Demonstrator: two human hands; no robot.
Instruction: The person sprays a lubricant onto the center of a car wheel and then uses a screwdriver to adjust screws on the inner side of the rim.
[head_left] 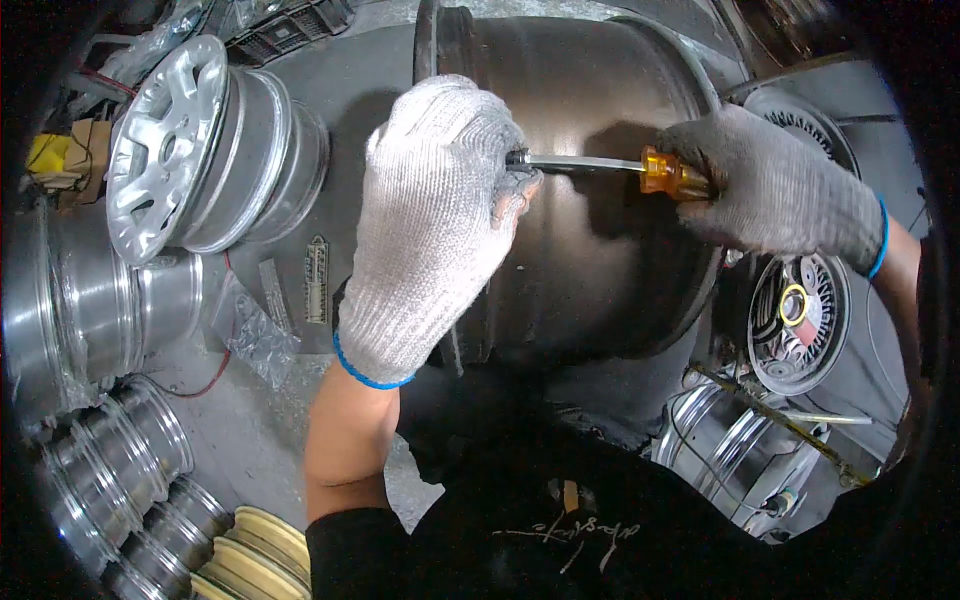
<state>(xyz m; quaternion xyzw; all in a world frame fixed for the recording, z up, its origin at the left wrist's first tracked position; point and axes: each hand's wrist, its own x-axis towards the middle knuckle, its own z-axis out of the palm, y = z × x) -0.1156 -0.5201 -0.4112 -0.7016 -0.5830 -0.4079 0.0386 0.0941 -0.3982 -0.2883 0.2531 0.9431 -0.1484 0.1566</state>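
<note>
A large dark metal wheel rim [590, 280] lies on its side in front of me, its worn barrel facing up. My right hand [775, 185], in a grey knit glove, is closed round the amber handle of a screwdriver [590, 162]. The steel shaft points left across the barrel. Its tip meets a small dark piece at the fingers of my left hand [425, 215]. That hand, in a white knit glove with a blue cuff, is closed over the rim's left side; what its fingers pinch is mostly hidden.
A silver spoked alloy wheel [165, 150] stands at the left. More rims [110, 470] are stacked at the lower left, with cream ones [255, 560] beside them. At the right are a mesh-pattern wheel [800, 350] and a metal bar [780, 418]. A plastic bag [255, 330] lies left of my forearm.
</note>
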